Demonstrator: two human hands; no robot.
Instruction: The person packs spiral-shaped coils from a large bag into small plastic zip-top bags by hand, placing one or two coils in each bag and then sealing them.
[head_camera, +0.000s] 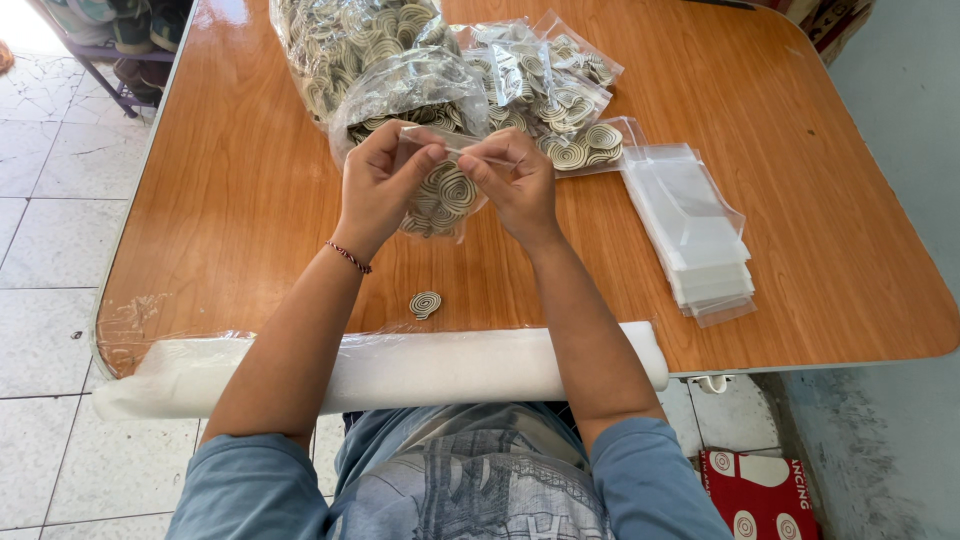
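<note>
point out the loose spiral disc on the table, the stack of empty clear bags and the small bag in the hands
loose cream-and-brown spiral disc (426, 304), head view, its centre
stack of empty clear plastic bags (690, 225), head view, top bag's middle
small clear bag of spiral discs (445, 200), head view, filled lower part

We are holding a small clear bag of cream-and-dark spiral pieces between our left hand and right hand, pinching its open top edge above the worktop. Beyond our hands, a large clear sack of the same spirals is standing at the far edge, and several small filled bags are lying just beside it. To our right, a stack of flat, empty clear bags is resting. A red-and-white printed box is sitting on the floor.
</note>
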